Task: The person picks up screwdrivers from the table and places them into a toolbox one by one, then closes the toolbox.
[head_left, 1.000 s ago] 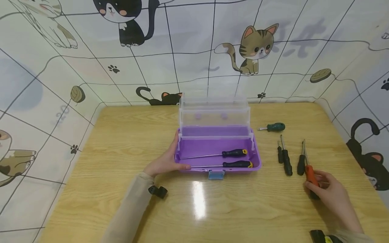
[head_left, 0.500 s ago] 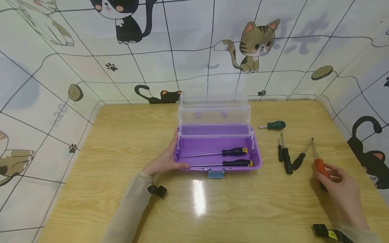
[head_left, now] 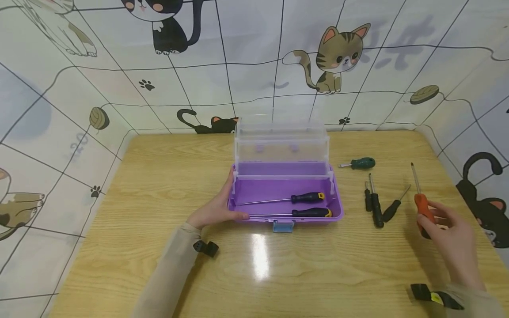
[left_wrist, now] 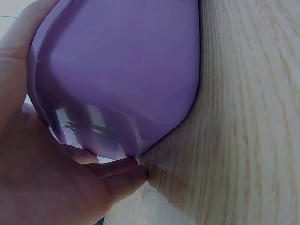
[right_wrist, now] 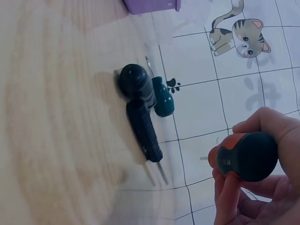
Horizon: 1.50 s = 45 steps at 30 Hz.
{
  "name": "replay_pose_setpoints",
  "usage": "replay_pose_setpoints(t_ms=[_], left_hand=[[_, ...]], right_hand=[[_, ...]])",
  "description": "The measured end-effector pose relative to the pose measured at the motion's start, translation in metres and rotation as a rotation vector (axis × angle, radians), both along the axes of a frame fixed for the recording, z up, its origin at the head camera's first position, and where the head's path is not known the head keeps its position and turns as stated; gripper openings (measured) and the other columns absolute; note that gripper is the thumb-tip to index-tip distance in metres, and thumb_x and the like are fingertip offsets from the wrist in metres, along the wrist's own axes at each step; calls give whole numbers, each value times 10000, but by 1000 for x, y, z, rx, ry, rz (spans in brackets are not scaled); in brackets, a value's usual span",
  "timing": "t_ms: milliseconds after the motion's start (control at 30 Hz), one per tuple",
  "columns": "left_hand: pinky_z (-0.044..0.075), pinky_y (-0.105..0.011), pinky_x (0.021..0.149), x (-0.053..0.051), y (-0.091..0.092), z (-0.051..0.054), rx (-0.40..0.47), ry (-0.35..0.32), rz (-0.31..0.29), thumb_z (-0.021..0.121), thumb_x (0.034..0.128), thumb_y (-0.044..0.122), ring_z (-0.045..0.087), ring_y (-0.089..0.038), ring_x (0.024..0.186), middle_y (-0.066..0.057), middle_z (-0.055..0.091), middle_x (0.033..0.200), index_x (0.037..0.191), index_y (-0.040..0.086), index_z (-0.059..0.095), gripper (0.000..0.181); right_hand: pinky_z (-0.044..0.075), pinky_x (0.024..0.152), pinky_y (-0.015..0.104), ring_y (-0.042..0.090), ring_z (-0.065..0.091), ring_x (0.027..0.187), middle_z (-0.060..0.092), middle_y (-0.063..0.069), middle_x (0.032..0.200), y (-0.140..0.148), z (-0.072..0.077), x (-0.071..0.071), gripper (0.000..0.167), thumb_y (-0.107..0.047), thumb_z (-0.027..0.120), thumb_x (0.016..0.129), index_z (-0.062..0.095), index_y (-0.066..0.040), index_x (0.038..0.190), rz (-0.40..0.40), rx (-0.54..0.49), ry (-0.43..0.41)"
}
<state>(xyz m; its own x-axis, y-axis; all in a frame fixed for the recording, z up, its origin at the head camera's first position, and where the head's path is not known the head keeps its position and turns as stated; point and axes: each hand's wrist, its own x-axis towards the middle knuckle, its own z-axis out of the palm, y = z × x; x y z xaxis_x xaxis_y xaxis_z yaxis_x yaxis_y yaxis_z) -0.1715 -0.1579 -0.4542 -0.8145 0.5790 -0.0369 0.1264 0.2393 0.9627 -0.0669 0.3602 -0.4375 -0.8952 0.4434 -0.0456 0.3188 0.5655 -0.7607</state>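
Note:
In the head view my left hand (head_left: pixel 214 213) grips the left end of a purple toolbox (head_left: pixel 337 216), thumb over its front rim. The left wrist view shows the fingers (left_wrist: pixel 124 183) against the box's purple end wall (left_wrist: pixel 126 61). Two black screwdrivers with yellow ends, one nearer the front (head_left: pixel 312 213) and one behind it (head_left: pixel 306 198), lie inside. At the right, my right hand (head_left: pixel 453 234) holds an orange-and-black screwdriver (head_left: pixel 422 204) by its handle, tip pointing away. In the right wrist view its dark handle end (right_wrist: pixel 253 157) faces the camera, off the table.
A clear lid (head_left: pixel 280 150) stands raised behind the toolbox. Right of the box lie a green screwdriver (head_left: pixel 362 163), a small black one (head_left: pixel 367 201), a longer black one (head_left: pixel 376 212) and a slanted black one (head_left: pixel 391 211). A cat-patterned backdrop (head_left: pixel 254 84) encloses the wooden table (head_left: pixel 159 176).
My right hand has lifted the orange-and-black screwdriver and moved it right and away from me. The black screwdriver beside it has swung to a slant. My left hand stays on the toolbox.

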Motion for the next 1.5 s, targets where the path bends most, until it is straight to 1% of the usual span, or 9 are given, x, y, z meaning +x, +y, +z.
replay_pose_setpoints(t_ms=[100, 233, 467, 633, 700, 800, 1033, 1233, 1500], left_hand=[[145, -495, 1128, 1, 0, 1, 5, -2, 0, 860, 702, 122, 48, -261, 1441, 6, -155, 1591, 1482, 417, -215, 1360], [134, -480, 1132, 2, 0, 1, 1, -7, 5, 865, 701, 137, 28, -241, 1444, 16, -163, 1589, 1480, 426, -212, 1360], [128, -477, 1133, 3, 0, 1, -2, -11, 6, 861, 709, 137, 12, -225, 1444, 38, -167, 1586, 1476, 434, -213, 1353], [140, -482, 1130, 3, 1, 1, 6, 7, -4, 857, 712, 127, 28, -223, 1443, 65, -159, 1584, 1494, 386, -213, 1350], [137, -483, 1130, 3, 1, 1, 8, 13, -5, 858, 711, 128, 32, -222, 1443, 69, -153, 1584, 1503, 353, -214, 1351], [125, -488, 1132, 2, 1, 0, 10, 14, -4, 860, 711, 128, 29, -223, 1444, 63, -151, 1586, 1505, 344, -214, 1353], [90, -465, 1141, 1, 0, -1, -5, 6, 1, 862, 715, 150, -14, -194, 1445, 74, -176, 1580, 1476, 432, -217, 1350], [84, -478, 1140, 1, 0, 0, -11, 12, -1, 848, 734, 151, -32, -207, 1446, 67, -186, 1580, 1481, 410, -220, 1329], [112, -494, 1134, 2, 1, -1, -1, -3, 6, 831, 742, 102, -16, -249, 1445, 33, -193, 1579, 1484, 403, -211, 1314]], right_hand=[[412, 590, 79, -65, 466, 821, 485, -298, 944, -2, 2, -3, 532, -214, 697, 890, 540, -132, 1391, 19, -7, 30], [401, 617, 70, -60, 458, 847, 471, -277, 990, -7, 6, -7, 542, -220, 689, 898, 524, -119, 1404, 43, -2, 42], [374, 650, 76, -73, 475, 877, 494, -270, 1018, -15, 13, -10, 539, -203, 689, 900, 523, -185, 1412, 56, -65, 64], [379, 656, 75, -58, 489, 886, 512, -261, 1037, -19, 15, -12, 530, -171, 700, 892, 542, -201, 1397, 85, -93, 83], [384, 659, 75, -50, 494, 888, 518, -252, 1035, -21, 16, -12, 526, -161, 704, 889, 550, -198, 1391, 101, -91, 90], [393, 662, 71, -42, 503, 891, 525, -246, 1040, -24, 19, -13, 521, -150, 712, 883, 562, -190, 1380, 126, -92, 104], [413, 678, 53, -53, 515, 910, 534, -220, 1058, -34, 25, -16, 526, -98, 712, 879, 561, -160, 1379, 200, -94, 137], [426, 701, 41, -67, 523, 917, 541, -214, 1048, -42, 29, -18, 510, -63, 694, 886, 560, -128, 1374, 254, -90, 163], [496, 556, 153, -81, 587, 787, 548, -201, 1031, -52, 36, -18, 488, -86, 671, 910, 548, -138, 1379, 319, -92, 139]])
